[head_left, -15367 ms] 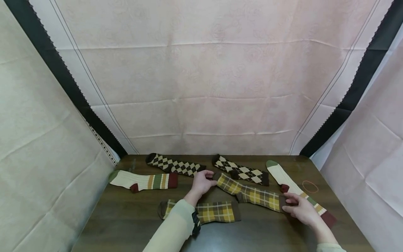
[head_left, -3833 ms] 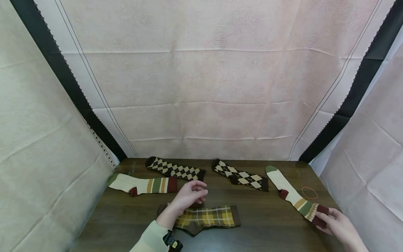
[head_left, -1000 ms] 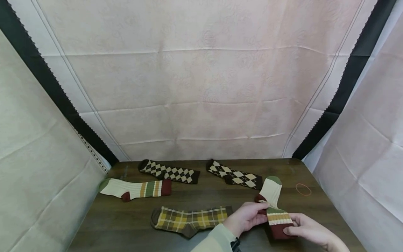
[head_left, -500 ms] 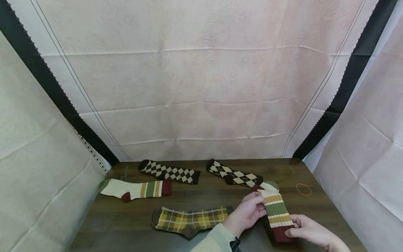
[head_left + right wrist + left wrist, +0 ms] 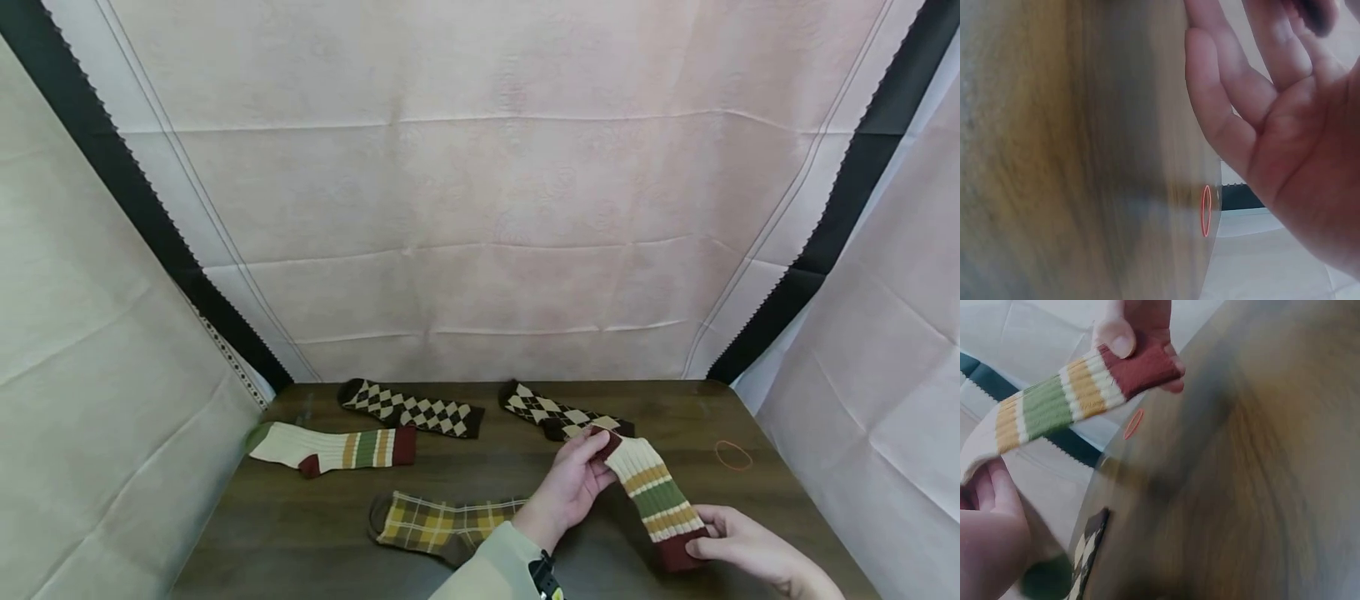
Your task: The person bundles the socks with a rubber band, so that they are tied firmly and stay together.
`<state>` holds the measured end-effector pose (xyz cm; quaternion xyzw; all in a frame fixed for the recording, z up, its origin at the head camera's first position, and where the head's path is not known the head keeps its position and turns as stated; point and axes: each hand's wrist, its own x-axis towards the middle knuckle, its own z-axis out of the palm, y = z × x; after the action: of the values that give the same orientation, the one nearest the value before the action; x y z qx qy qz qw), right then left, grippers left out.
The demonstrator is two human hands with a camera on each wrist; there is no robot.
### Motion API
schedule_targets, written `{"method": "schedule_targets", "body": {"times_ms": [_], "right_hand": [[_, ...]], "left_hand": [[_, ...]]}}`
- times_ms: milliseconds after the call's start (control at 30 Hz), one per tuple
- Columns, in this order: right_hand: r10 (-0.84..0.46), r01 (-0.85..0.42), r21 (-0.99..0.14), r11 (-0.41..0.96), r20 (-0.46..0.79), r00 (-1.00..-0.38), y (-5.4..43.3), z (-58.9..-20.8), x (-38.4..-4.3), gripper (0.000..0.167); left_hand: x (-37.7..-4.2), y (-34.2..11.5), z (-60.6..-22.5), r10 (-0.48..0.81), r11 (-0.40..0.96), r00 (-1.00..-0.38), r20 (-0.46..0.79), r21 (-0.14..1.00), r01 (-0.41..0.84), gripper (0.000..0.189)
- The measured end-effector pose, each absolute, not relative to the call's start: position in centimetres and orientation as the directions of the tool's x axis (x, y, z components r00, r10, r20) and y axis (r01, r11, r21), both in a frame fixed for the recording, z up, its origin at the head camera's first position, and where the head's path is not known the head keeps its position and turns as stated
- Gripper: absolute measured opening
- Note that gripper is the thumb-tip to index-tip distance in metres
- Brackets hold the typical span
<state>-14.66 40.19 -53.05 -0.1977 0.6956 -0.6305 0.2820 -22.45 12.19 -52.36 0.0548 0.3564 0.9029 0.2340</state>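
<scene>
A cream sock (image 5: 660, 497) with green and mustard stripes is held slanting above the table between both hands. My left hand (image 5: 572, 490) pinches it near the maroon heel. My right hand (image 5: 742, 546) grips the maroon cuff, thumb on top, as the left wrist view shows. In that view the sock's green toe (image 5: 1047, 578) hangs down below my left hand. A matching striped sock (image 5: 330, 448) lies flat at the left. A yellow plaid sock (image 5: 438, 527) lies in front, partly hidden by my left hand and sleeve.
Two black-and-cream argyle socks lie along the back, a left one (image 5: 412, 408) and a right one (image 5: 558, 411) partly behind my left hand. A thin red rubber band (image 5: 733, 455) lies at the right on the dark wooden table (image 5: 315, 533). Pale cloth walls (image 5: 510, 208) enclose the table.
One plaid sock no longer lies separately at center right. The right striped sock has been lifted from the table; in the last second its heel end has risen with my left hand.
</scene>
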Motion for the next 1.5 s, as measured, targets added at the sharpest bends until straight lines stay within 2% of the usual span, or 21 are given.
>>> {"method": "schedule_targets", "body": {"times_ms": [167,400,633,800,867,1133,1300,1500], "right_hand": [[-0.592,0.047,-0.982,0.181,-0.147,-0.792,40.1,-53.3,-15.0,0.036],[-0.522,0.038,-0.963,0.268,-0.178,-0.834,39.0,-53.4,-16.0,0.02],[-0.499,-0.005,-0.968,0.252,-0.125,-0.857,38.2,-53.3,-16.8,0.021],[-0.464,-0.016,-0.959,0.282,-0.121,-0.877,37.6,-53.2,-17.3,0.021],[-0.437,-0.014,-0.952,0.305,-0.127,-0.89,37.2,-53.2,-17.5,0.021],[-0.377,-0.006,-0.947,0.321,-0.122,-0.918,35.4,-53.4,-18.5,0.026],[-0.366,0.037,-0.968,0.249,-0.13,-0.921,33.9,-53.5,-19.2,0.034],[-0.324,0.065,-0.975,0.214,-0.134,-0.937,32.1,-53.5,-20.3,0.039]], "left_hand": [[-22.8,11.1,-52.5,0.451,-0.644,-0.89,-0.059,0.669,-0.371,0.014],[-23.2,9.2,-52.9,0.395,-0.681,-0.918,-0.042,0.658,-0.323,0.013],[-24.0,7.2,-52.9,0.352,-0.703,-0.935,-0.05,0.645,-0.299,0.011],[-24.4,5.4,-53.2,0.332,-0.688,-0.939,-0.086,0.659,-0.304,0.04],[-24.6,4.7,-53.4,0.321,-0.681,-0.943,-0.09,0.67,-0.296,0.043],[-25.2,0.9,-54.2,0.273,-0.691,-0.959,-0.074,0.679,-0.249,0.027],[-25.5,-1.7,-54.4,0.242,-0.685,-0.965,-0.103,0.686,-0.244,0.028],[-25.7,-4.9,-54.1,0.194,-0.575,-0.975,-0.11,0.792,-0.204,0.035]]}}
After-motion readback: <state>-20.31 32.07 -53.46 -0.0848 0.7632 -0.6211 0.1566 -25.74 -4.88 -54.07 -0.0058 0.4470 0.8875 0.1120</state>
